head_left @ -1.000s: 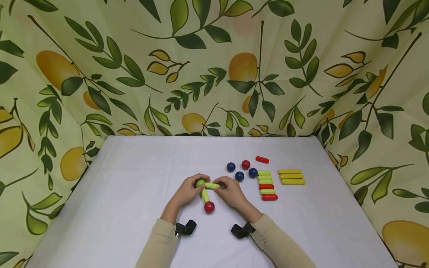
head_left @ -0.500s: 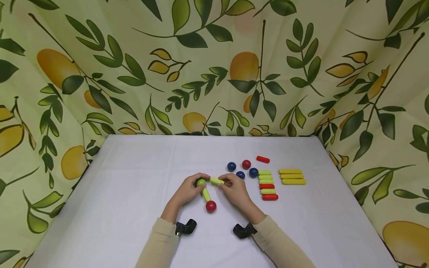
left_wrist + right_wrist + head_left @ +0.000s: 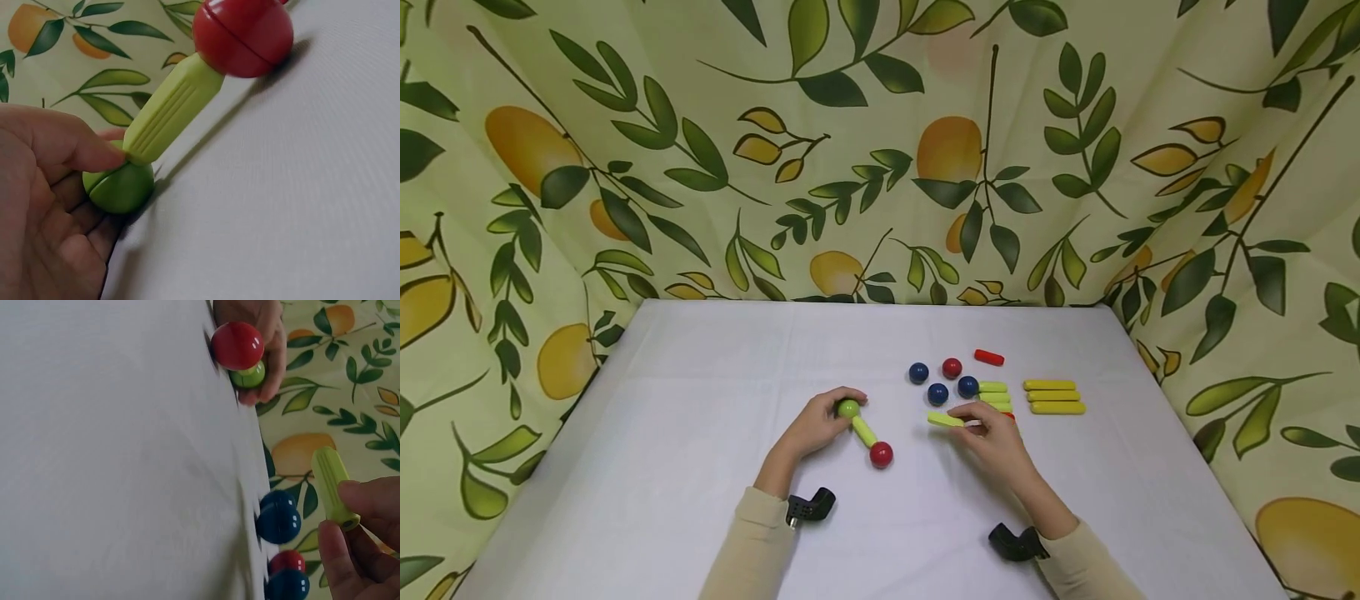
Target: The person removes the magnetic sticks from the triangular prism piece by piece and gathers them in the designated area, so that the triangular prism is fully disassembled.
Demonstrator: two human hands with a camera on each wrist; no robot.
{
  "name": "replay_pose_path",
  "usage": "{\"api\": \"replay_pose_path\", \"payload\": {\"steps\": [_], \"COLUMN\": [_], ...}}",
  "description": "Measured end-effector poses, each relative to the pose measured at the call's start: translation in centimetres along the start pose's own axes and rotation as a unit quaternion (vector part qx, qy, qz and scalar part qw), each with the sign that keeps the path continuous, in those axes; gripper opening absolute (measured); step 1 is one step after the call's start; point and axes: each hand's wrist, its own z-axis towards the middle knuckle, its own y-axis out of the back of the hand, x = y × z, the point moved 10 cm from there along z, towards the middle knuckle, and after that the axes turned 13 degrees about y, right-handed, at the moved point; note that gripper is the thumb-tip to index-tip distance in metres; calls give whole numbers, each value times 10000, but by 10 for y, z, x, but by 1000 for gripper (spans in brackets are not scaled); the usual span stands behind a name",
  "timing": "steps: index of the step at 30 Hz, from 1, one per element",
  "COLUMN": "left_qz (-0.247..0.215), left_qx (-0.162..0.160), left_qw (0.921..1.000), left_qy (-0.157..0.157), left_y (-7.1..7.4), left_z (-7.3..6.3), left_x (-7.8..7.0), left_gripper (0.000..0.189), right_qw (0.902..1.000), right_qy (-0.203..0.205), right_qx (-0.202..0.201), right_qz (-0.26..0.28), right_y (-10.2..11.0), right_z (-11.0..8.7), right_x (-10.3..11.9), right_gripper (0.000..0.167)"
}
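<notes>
My left hand [image 3: 815, 424] holds a green ball [image 3: 122, 187], thumb on one side and fingers curled behind it. A lime-green rod [image 3: 175, 109] joins that ball to a red ball [image 3: 244, 34], making a dumbbell shape close over the white tabletop. In the head view the red end points toward me and to the right. My right hand [image 3: 997, 442] pinches a loose lime-green rod [image 3: 331, 487] between thumb and fingers, lifted above the table. The rod's near end shows a dark hole in the right wrist view.
Three blue balls [image 3: 937, 394] and a red ball [image 3: 952, 368] lie beyond the right hand. A column of short lime and red rods [image 3: 993, 387] is partly hidden by that hand. Three yellow rods [image 3: 1054, 396] lie farther right, and a red rod [image 3: 988, 357] behind.
My right hand has drawn the loose lime-green rod away from the green ball and moved right with it. The left hand stays on the green ball; the red end has swung slightly right.
</notes>
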Motion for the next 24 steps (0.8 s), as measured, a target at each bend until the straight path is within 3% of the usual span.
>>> {"api": "replay_pose_path", "payload": {"steps": [5, 11, 24], "left_qz": [177, 241, 537], "left_qx": [-152, -449, -821], "left_qw": [9997, 9986, 9951], "left_qy": [54, 173, -136], "left_y": [3, 8, 4], "left_z": [-4, -10, -15], "left_x": [2, 9, 1], "left_gripper": [32, 34, 24], "right_qw": [9983, 9947, 9906], "right_qy": [-115, -572, -645], "right_qx": [-6, 3, -351], "right_qz": [-573, -855, -1150], "right_y": [31, 54, 59], "right_z": [-27, -55, -64], "right_x": [-17, -44, -63], "right_gripper": [23, 24, 25]}}
